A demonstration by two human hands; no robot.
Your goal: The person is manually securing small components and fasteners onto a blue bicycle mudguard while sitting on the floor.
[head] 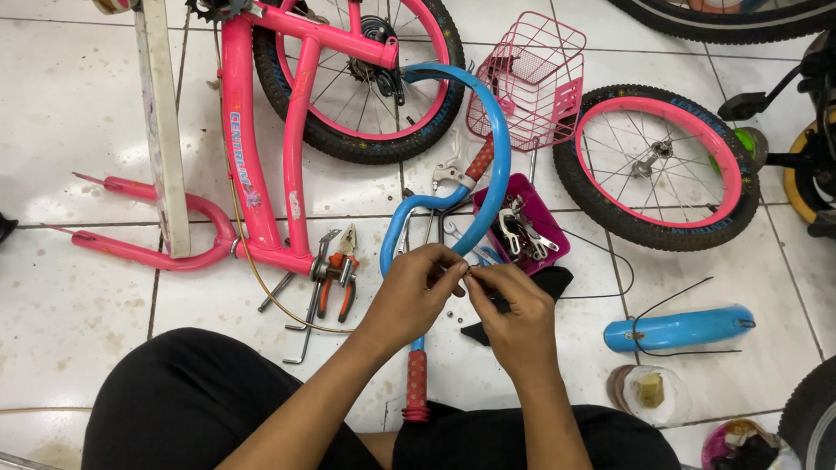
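Observation:
My left hand (413,290) and my right hand (515,313) meet fingertip to fingertip above the floor, pinching a tiny metal part (467,273) between them; what it is I cannot make out. Just beyond the hands lies a blue handlebar (493,156) with red grips (415,385), curving from my lap up toward the pink bicycle frame (242,130). A magenta tray (549,225) of metal brake parts sits right behind my right hand. Small loose bits lie on the tile below my hands.
Pliers with orange handles (343,271) and hex keys lie left of my hands. A pink wire basket (533,75), a loose pink-rimmed wheel (657,166), a blue fender (678,330) and a small lidded tub (648,391) sit to the right. Other bicycles stand at the far right.

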